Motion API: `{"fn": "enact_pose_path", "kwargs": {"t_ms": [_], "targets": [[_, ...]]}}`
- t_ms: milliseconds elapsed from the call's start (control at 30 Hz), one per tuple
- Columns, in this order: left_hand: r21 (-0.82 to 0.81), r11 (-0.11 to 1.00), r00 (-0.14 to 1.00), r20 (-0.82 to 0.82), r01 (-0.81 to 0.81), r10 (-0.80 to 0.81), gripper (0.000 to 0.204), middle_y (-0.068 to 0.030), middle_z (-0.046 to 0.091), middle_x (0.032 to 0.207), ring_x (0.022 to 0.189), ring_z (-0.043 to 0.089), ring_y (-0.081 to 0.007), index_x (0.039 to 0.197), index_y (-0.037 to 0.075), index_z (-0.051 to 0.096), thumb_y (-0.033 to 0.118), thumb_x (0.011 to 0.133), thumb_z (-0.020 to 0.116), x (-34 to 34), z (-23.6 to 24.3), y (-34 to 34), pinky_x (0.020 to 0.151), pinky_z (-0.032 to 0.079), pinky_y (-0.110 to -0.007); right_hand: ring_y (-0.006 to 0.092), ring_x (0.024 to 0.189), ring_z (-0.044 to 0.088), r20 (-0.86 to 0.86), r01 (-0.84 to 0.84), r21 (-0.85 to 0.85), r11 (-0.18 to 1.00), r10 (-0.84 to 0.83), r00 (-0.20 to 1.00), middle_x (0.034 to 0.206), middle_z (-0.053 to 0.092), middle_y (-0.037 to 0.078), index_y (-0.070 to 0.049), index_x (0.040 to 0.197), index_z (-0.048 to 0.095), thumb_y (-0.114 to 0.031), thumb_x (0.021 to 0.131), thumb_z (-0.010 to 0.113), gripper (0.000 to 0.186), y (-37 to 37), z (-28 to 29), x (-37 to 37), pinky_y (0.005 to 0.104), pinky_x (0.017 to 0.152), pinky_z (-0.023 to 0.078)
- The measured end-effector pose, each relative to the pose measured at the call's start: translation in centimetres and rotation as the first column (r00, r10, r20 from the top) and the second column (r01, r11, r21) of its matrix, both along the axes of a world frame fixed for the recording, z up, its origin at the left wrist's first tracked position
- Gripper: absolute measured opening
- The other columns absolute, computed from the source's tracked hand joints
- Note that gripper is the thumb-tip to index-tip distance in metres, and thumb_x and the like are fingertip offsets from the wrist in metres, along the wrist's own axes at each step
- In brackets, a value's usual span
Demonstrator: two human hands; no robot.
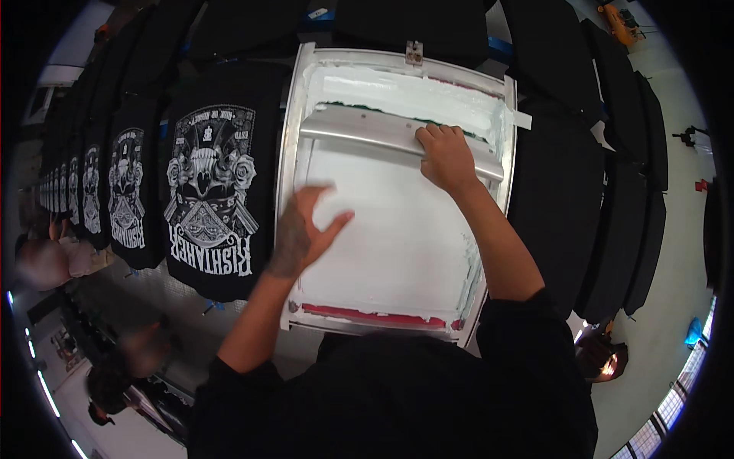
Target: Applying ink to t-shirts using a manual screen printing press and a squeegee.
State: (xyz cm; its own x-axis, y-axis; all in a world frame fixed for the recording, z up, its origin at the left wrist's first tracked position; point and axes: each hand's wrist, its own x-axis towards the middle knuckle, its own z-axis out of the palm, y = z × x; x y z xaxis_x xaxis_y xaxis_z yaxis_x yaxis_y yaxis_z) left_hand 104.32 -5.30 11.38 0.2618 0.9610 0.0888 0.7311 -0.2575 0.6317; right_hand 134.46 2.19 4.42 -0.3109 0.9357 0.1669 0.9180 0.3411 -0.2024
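Observation:
In front of me lies a screen printing frame (291, 145) with pale metal edges, its mesh (390, 229) coated in white ink. A long metal squeegee (348, 128) spans the far part of the screen, slightly tilted, lower at its right end. The fingers of my right hand (447, 157) are wrapped over the squeegee's upper edge, right of its middle. Slightly blurred, my left hand (307, 231) hovers over the left side of the frame. Its thumb and fingers are spread, with nothing between them and the squeegee some way beyond.
Black shirts with white skull prints (210, 191) lie in a row to the left. More black shirts (552, 199) are on the right. A metal clamp (414, 52) sits at the frame's far edge. Blurred people (145, 348) are at the lower left.

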Motion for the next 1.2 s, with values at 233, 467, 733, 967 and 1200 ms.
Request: {"fn": "enact_pose_path", "kwargs": {"t_ms": [233,467,733,967,1200], "targets": [[0.179,0.893,0.764,-0.602,0.412,-0.232,0.045,-0.0081,0.063,0.089,0.087,0.064,-0.0234,0.095,0.007,0.066,0.037,0.069,0.087,-2.9,0.7,3.3,0.087,0.049,-0.037,0.0260,0.082,0.068,-0.074,-0.028,-0.208,0.978,0.013,0.997,0.087,0.072,0.008,-0.007,0.103,0.070,-0.001,0.075,0.066,0.029,-12.1,8.7,-1.9,0.0393,0.094,0.044],[0.196,0.927,0.919,-0.301,0.319,-0.253,0.032,-0.0087,0.062,0.085,0.081,0.060,-0.0292,0.091,0.004,0.068,0.022,0.069,0.083,-9.5,-0.9,-9.2,0.079,0.051,-0.041,0.0298,0.092,0.069,-0.025,0.223,-0.260,0.939,-0.238,0.971,0.092,0.072,0.009,-0.008,0.100,0.070,-0.006,0.067,0.078,0.034,-26.1,10.6,4.2,0.0426,0.092,0.047],[-0.020,0.976,0.942,-0.260,0.216,-0.213,0.037,-0.0094,0.067,0.093,0.094,0.064,-0.0292,0.101,0.004,0.067,0.025,0.073,0.083,-11.5,-3.5,-20.1,0.091,0.050,-0.046,0.0313,0.091,0.067,-0.006,0.338,-0.380,0.861,-0.368,0.930,0.095,0.071,0.010,-0.007,0.096,0.069,-0.005,0.064,0.077,0.033,-37.2,7.0,-0.3,0.0421,0.090,0.048],[-0.012,0.967,0.912,-0.330,0.256,-0.246,0.029,-0.0115,0.065,0.090,0.088,0.064,-0.0306,0.097,0.004,0.067,0.013,0.070,0.076,-12.2,-5.3,-22.3,0.092,0.050,-0.045,0.0279,0.087,0.067,0.008,0.322,-0.328,0.888,-0.339,0.941,0.091,0.071,0.008,-0.008,0.092,0.069,-0.006,0.065,0.078,0.029,-38.8,4.9,-0.7,0.0406,0.086,0.046],[0.111,0.962,0.940,-0.266,0.251,-0.215,0.027,-0.0115,0.067,0.096,0.090,0.066,-0.0282,0.098,0.004,0.068,0.008,0.072,0.074,-12.9,-6.9,-24.1,0.092,0.051,-0.047,0.0261,0.091,0.069,0.003,0.452,-0.246,0.857,-0.466,0.885,0.096,0.074,0.009,-0.007,0.092,0.067,-0.007,0.070,0.074,0.023,-42.3,3.3,-2.2,0.0414,0.088,0.043]]}}
